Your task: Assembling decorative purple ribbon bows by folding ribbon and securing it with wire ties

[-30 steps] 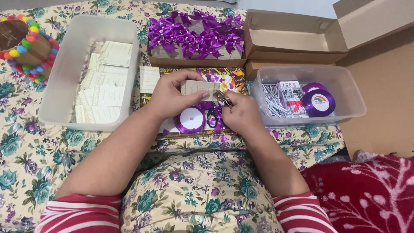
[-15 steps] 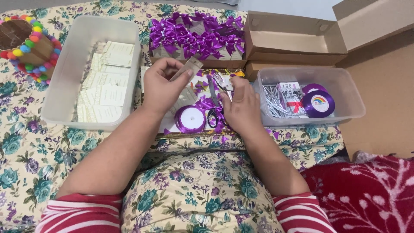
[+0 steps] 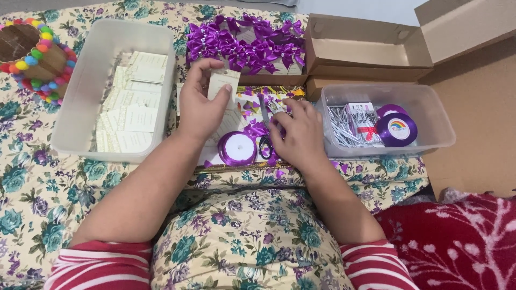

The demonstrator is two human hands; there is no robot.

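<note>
My left hand (image 3: 201, 104) holds a small cream card (image 3: 222, 85) upright between thumb and fingers, just in front of a box of purple ribbon bows (image 3: 244, 43). My right hand (image 3: 298, 134) rests palm down on a colourful tray (image 3: 252, 102), its fingers over scissors (image 3: 265, 113) with dark handles and some purple ribbon scraps. A spool of purple ribbon (image 3: 236, 149) lies on the tray between the two hands.
A clear tub (image 3: 86, 102) of cream cards stands at the left. Another clear tub (image 3: 435, 121) at the right holds pins, a small packet and a purple ribbon roll. An open cardboard box (image 3: 365, 51) sits behind it. A pom-pom basket (image 3: 32, 59) is far left.
My left hand has lifted the card away from my right hand and up toward the bows. My right hand has dropped onto the tray over the scissors.
</note>
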